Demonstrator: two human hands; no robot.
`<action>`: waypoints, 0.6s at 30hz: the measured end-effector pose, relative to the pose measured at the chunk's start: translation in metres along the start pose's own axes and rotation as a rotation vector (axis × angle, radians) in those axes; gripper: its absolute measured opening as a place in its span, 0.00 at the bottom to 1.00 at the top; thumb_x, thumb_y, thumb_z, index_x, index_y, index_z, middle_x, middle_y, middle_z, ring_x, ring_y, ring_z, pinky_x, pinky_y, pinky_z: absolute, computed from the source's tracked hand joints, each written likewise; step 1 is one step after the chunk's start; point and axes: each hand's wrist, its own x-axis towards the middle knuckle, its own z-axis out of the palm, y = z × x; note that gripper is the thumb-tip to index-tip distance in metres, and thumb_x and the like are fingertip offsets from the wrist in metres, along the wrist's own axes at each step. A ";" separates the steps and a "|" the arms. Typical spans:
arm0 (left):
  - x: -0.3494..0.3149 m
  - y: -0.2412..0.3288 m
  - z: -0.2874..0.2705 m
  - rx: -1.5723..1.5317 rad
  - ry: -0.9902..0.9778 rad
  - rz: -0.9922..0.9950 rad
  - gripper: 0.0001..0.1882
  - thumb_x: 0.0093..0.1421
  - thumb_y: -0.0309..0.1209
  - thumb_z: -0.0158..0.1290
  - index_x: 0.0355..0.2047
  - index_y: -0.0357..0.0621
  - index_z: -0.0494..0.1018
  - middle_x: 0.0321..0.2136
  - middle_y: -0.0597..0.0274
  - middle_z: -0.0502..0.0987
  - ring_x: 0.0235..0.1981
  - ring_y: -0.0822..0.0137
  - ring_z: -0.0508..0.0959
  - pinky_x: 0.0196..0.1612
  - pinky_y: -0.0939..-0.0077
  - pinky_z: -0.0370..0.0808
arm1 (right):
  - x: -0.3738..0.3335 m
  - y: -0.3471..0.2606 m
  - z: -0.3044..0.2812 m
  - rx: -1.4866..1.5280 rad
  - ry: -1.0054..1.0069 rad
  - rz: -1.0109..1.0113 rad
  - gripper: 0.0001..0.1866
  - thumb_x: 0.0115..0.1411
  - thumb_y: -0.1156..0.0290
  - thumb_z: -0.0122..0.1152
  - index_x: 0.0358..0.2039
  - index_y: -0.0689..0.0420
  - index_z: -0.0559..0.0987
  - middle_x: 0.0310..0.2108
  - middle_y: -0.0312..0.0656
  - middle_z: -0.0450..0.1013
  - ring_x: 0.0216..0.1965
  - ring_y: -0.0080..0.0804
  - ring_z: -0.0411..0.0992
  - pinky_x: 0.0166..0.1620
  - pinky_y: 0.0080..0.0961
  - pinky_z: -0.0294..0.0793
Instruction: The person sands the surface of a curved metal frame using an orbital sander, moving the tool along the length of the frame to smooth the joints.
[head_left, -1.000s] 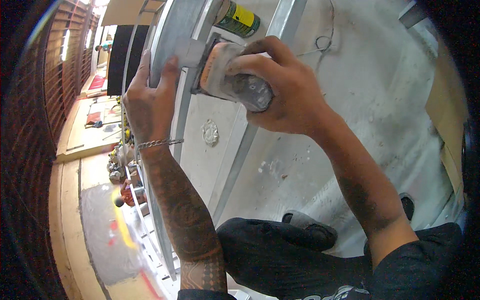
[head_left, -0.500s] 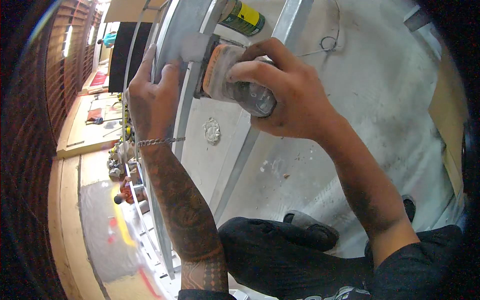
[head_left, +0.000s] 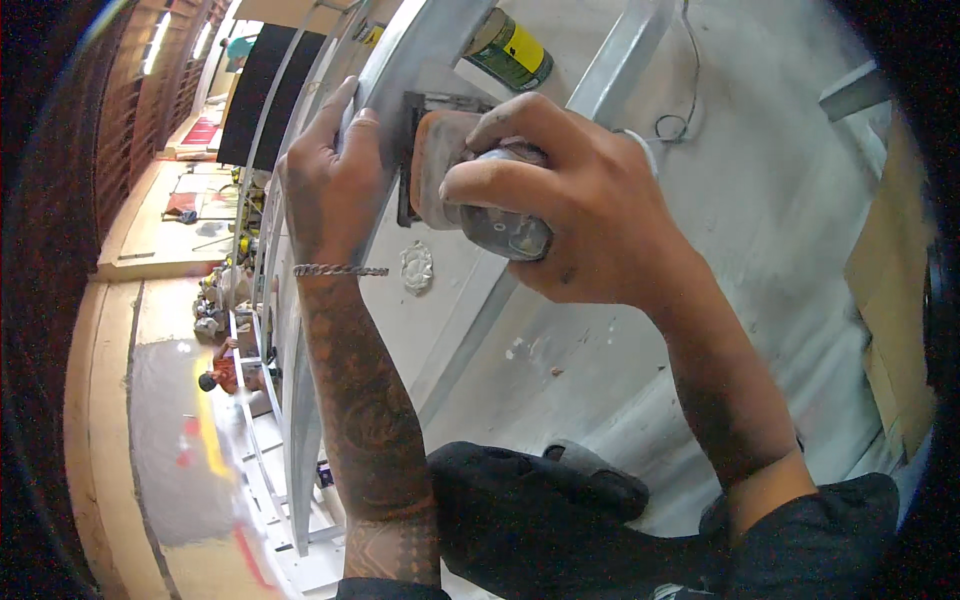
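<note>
My right hand (head_left: 590, 205) is wrapped round the body of a dusty power sander (head_left: 432, 180), which has an orange band near its dark base. The sander's pad faces left against the side of a grey-painted frame (head_left: 405, 60). The exact contact is partly hidden by dust and the tool. My left hand (head_left: 335, 170) grips the same frame just left of the sander, thumb on the near side and index finger stretched along the edge. Its other fingers are hidden. A bracelet circles that wrist.
A grey bar (head_left: 625, 55) of the frame runs slanting under the sander. On the pale floor lie a can with a yellow label (head_left: 508, 50), a white rosette-like lump (head_left: 416, 268) and a thin cord (head_left: 683, 120). Cardboard (head_left: 885, 300) lies right. Another person (head_left: 222, 372) sits far left.
The whole view has shifted somewhat. The sander has moved slightly down along the frame relative to my left hand, and both hands keep their holds.
</note>
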 end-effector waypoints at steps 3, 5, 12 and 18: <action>0.002 -0.002 0.000 -0.005 0.023 0.035 0.27 0.62 0.40 0.53 0.57 0.37 0.78 0.45 0.35 0.83 0.47 0.47 0.85 0.53 0.61 0.77 | 0.003 -0.003 -0.001 0.013 -0.010 -0.012 0.29 0.33 0.76 0.75 0.42 0.42 0.83 0.43 0.38 0.74 0.42 0.44 0.79 0.40 0.38 0.81; 0.002 -0.004 -0.001 0.011 0.041 0.091 0.27 0.62 0.40 0.53 0.57 0.37 0.78 0.45 0.35 0.83 0.47 0.47 0.85 0.53 0.61 0.77 | 0.003 -0.004 0.001 0.033 -0.014 -0.015 0.30 0.33 0.76 0.75 0.42 0.42 0.83 0.43 0.39 0.74 0.41 0.45 0.79 0.40 0.38 0.81; 0.005 -0.005 0.000 0.029 0.041 0.126 0.26 0.63 0.40 0.52 0.56 0.36 0.78 0.43 0.33 0.82 0.47 0.44 0.84 0.53 0.58 0.76 | 0.001 -0.007 0.003 0.041 -0.001 0.036 0.32 0.31 0.76 0.75 0.44 0.42 0.82 0.43 0.39 0.74 0.41 0.46 0.79 0.41 0.39 0.81; 0.002 -0.001 0.002 0.035 0.040 0.085 0.26 0.63 0.41 0.52 0.55 0.36 0.79 0.44 0.33 0.82 0.47 0.43 0.84 0.54 0.58 0.76 | -0.002 -0.007 0.004 0.039 -0.021 0.043 0.34 0.31 0.76 0.75 0.45 0.41 0.81 0.44 0.39 0.73 0.42 0.46 0.79 0.41 0.40 0.81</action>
